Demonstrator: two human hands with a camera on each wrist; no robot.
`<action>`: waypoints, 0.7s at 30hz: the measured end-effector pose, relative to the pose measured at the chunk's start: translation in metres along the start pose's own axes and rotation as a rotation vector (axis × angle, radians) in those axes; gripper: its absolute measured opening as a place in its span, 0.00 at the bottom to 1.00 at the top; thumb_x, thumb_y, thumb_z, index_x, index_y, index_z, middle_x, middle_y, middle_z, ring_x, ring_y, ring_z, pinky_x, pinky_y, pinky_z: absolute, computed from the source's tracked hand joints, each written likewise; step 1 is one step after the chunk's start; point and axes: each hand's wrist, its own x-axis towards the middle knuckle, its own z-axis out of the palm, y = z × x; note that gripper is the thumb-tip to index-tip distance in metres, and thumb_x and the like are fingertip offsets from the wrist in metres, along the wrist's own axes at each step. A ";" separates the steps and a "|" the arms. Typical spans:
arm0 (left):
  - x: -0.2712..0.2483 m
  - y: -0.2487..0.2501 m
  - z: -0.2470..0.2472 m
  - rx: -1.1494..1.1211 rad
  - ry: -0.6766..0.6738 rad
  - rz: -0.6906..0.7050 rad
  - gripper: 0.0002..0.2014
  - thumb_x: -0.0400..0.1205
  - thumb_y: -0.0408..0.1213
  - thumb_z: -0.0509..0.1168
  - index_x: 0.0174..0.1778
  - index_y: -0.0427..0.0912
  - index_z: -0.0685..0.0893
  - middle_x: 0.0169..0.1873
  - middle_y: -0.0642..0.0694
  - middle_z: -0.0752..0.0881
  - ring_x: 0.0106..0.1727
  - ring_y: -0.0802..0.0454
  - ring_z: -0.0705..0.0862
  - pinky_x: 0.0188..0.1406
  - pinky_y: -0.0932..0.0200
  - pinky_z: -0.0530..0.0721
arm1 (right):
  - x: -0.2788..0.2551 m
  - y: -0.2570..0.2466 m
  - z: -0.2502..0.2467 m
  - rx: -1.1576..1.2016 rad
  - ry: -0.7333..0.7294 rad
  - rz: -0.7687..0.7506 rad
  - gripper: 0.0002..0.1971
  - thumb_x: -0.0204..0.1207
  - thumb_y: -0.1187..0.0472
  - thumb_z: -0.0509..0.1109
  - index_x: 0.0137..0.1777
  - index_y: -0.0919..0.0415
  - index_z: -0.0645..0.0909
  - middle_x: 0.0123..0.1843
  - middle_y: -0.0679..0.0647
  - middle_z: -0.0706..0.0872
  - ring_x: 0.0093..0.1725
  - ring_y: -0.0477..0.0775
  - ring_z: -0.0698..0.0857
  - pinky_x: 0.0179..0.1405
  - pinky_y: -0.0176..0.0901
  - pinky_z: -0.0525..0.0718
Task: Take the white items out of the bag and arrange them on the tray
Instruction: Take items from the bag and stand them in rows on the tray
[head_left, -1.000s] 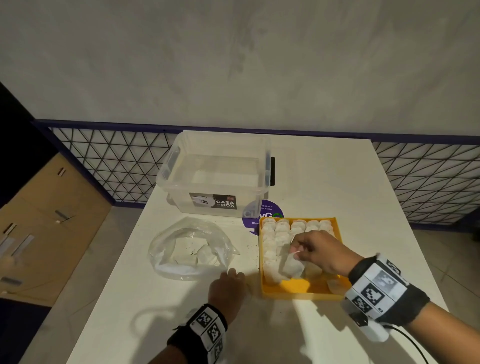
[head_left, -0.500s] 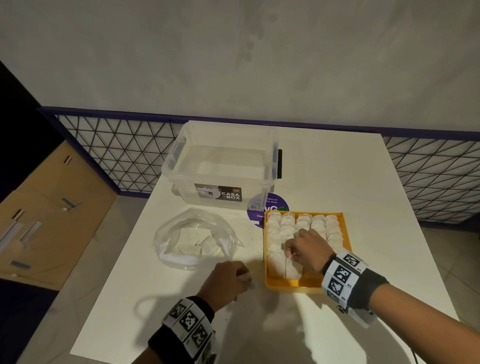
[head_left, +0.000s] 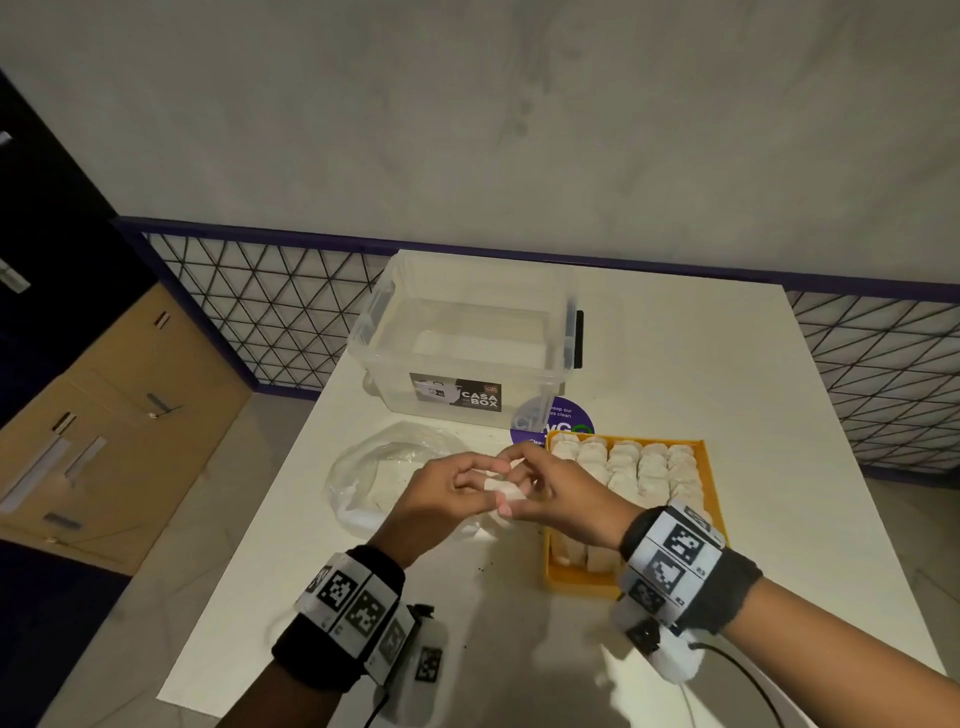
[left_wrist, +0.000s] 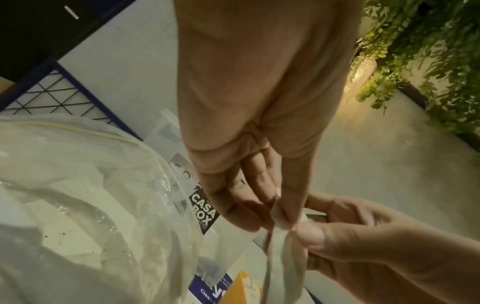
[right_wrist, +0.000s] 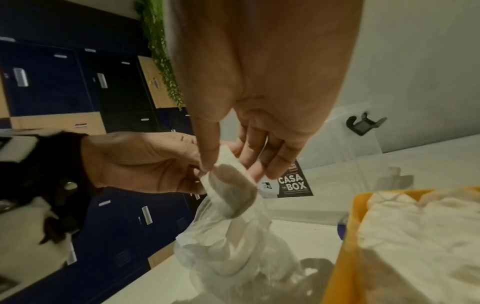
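A soft white item hangs over the table between the clear plastic bag and the orange tray. Both hands pinch its top edge. My left hand holds it from the left, and the left wrist view shows that hand with the white item drooping below. My right hand pinches it from the right; the right wrist view shows this hand over the folded white item above the bag. Several white items lie in rows on the tray. More white pieces show inside the bag.
A clear plastic storage box labelled CASA BOX stands behind the bag and tray. A purple round sticker lies between box and tray. The white table ends at a mesh railing on the far side. Lockers stand at the left.
My left hand rose off the table and my right hand left the tray. Both came together beside the bag, now pinching one white item between them.
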 end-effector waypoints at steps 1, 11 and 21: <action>-0.001 0.002 -0.001 -0.013 0.025 0.014 0.14 0.70 0.32 0.75 0.49 0.50 0.88 0.30 0.52 0.88 0.35 0.57 0.85 0.43 0.62 0.82 | 0.003 -0.001 0.002 0.026 0.022 0.007 0.19 0.74 0.60 0.72 0.63 0.53 0.73 0.41 0.44 0.77 0.39 0.39 0.75 0.38 0.25 0.71; -0.009 -0.028 -0.019 0.603 0.172 -0.098 0.26 0.71 0.41 0.76 0.64 0.49 0.78 0.57 0.55 0.77 0.63 0.50 0.74 0.60 0.61 0.74 | 0.001 0.001 -0.004 0.078 0.210 0.011 0.04 0.75 0.63 0.70 0.47 0.55 0.79 0.36 0.45 0.78 0.35 0.41 0.74 0.34 0.23 0.72; 0.007 -0.052 0.007 0.584 0.147 -0.098 0.27 0.74 0.29 0.66 0.71 0.44 0.72 0.47 0.47 0.87 0.52 0.45 0.84 0.55 0.56 0.78 | -0.005 0.016 -0.010 0.270 0.260 0.074 0.04 0.74 0.62 0.72 0.43 0.63 0.81 0.37 0.59 0.78 0.38 0.52 0.75 0.44 0.42 0.74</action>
